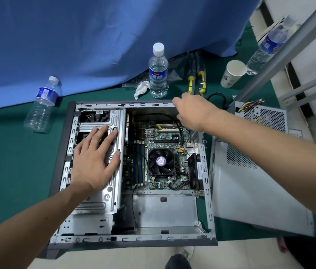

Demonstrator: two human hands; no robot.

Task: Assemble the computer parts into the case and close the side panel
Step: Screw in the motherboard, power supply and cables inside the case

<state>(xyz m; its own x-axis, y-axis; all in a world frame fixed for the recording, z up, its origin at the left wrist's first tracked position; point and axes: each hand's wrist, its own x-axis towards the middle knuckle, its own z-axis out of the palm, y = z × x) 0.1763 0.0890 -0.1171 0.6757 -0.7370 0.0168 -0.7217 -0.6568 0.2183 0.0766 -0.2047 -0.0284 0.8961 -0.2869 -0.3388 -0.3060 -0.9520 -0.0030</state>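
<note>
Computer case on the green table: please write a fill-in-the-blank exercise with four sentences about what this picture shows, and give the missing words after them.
1. The left hand lies flat on the metal drive ____ of the computer case.
2. The cap of the upright water bottle is ____.
3. The paper cup stands to the ____ of the two screwdrivers.
4. The side panel lies ____ the case, not on it.

Missing words: cage; white; right; beside
</note>
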